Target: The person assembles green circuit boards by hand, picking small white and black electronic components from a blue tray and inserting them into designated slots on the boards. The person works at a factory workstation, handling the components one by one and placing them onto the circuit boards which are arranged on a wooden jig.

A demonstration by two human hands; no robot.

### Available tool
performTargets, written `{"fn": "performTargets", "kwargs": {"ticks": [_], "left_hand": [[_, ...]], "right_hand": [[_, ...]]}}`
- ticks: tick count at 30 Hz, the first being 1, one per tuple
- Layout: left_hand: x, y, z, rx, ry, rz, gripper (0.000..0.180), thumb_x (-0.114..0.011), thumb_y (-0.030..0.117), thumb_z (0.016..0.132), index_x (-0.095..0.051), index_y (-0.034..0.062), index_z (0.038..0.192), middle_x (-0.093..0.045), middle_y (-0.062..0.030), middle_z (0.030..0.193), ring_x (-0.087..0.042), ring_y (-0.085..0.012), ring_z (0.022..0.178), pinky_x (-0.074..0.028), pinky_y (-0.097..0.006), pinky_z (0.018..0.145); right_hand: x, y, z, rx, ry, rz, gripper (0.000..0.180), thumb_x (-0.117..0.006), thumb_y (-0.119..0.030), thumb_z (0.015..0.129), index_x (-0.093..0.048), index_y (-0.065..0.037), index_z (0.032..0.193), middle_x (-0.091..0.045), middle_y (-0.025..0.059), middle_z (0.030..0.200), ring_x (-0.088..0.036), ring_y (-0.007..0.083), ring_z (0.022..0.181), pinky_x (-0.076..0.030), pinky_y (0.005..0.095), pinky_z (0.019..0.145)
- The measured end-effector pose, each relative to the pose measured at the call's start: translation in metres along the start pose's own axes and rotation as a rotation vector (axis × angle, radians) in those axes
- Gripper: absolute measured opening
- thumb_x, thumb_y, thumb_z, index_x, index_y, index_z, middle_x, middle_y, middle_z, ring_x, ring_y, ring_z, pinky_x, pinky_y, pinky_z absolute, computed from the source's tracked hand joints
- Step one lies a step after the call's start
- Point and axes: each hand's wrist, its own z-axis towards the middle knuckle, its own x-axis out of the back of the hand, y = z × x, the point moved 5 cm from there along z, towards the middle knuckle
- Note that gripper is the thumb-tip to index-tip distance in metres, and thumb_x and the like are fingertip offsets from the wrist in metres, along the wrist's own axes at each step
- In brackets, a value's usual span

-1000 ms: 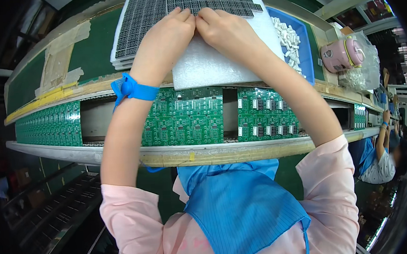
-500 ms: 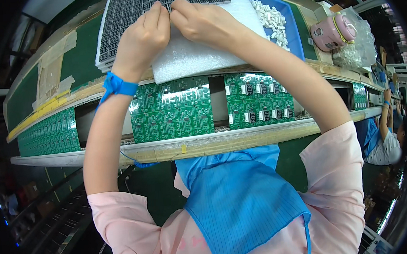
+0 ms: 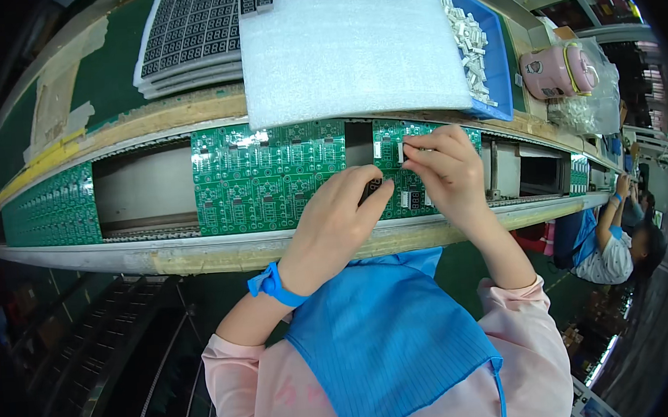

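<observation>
My left hand (image 3: 327, 220), with a blue wrist strap, pinches a black seven-segment display (image 3: 373, 186) between thumb and fingers, just over the left edge of a green circuit board (image 3: 387, 131). Over the same board, the fingertips of my right hand (image 3: 454, 174) are drawn together beside a white connector (image 3: 401, 152). Whatever they grip, if anything, is hidden. Another display (image 3: 416, 200) sits low on this board, partly behind my right hand. A middle circuit board (image 3: 271, 185) bears no displays.
Behind the boards lie a white foam sheet (image 3: 348, 62) and stacked trays of displays (image 3: 193, 33). A blue bin (image 3: 502, 68) holds white connectors (image 3: 468, 43). A pink container (image 3: 551, 73) stands farther right. Another circuit board (image 3: 51, 207) lies left; a co-worker (image 3: 608, 253) sits far right.
Both hands have come down from the displays on the foam to the right-hand circuit board. A display now shows in my left hand. The boards at left have shifted leftward in view.
</observation>
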Motion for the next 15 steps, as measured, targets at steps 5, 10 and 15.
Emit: {"fn": "performTargets", "kwargs": {"ticks": [5, 10, 15], "left_hand": [[-0.012, -0.005, -0.002, -0.035, -0.059, -0.044, 0.032, -0.063, -0.001, 0.084, -0.066, -0.0028, 0.116, -0.058, -0.0184, 0.122, -0.06, -0.0366, 0.118, -0.052, -0.043, 0.102], [-0.016, -0.007, -0.004, -0.029, -0.125, -0.009, 0.033, -0.061, 0.002, 0.086, -0.064, -0.0026, 0.118, -0.056, -0.0185, 0.126, -0.06, -0.0373, 0.12, -0.052, -0.043, 0.103], [-0.019, -0.007, -0.004, -0.021, -0.129, 0.006, 0.032, -0.06, 0.003, 0.086, -0.063, -0.0024, 0.118, -0.056, -0.0183, 0.125, -0.061, -0.0369, 0.117, -0.051, -0.043, 0.105]], "right_hand": [[-0.016, 0.002, 0.001, -0.004, -0.029, -0.043, 0.023, -0.08, 0.004, 0.07, -0.073, 0.001, 0.092, -0.072, 0.0096, 0.1, -0.06, 0.0289, 0.087, -0.053, 0.0371, 0.072], [-0.024, 0.002, 0.001, -0.011, -0.071, -0.083, 0.024, -0.079, 0.004, 0.069, -0.073, 0.001, 0.092, -0.071, 0.0089, 0.099, -0.06, 0.0286, 0.087, -0.052, 0.0378, 0.072], [-0.025, -0.003, 0.002, -0.002, -0.097, -0.138, 0.023, -0.078, 0.004, 0.069, -0.073, 0.001, 0.092, -0.071, 0.0085, 0.099, -0.06, 0.0289, 0.088, -0.052, 0.0385, 0.073]]}}
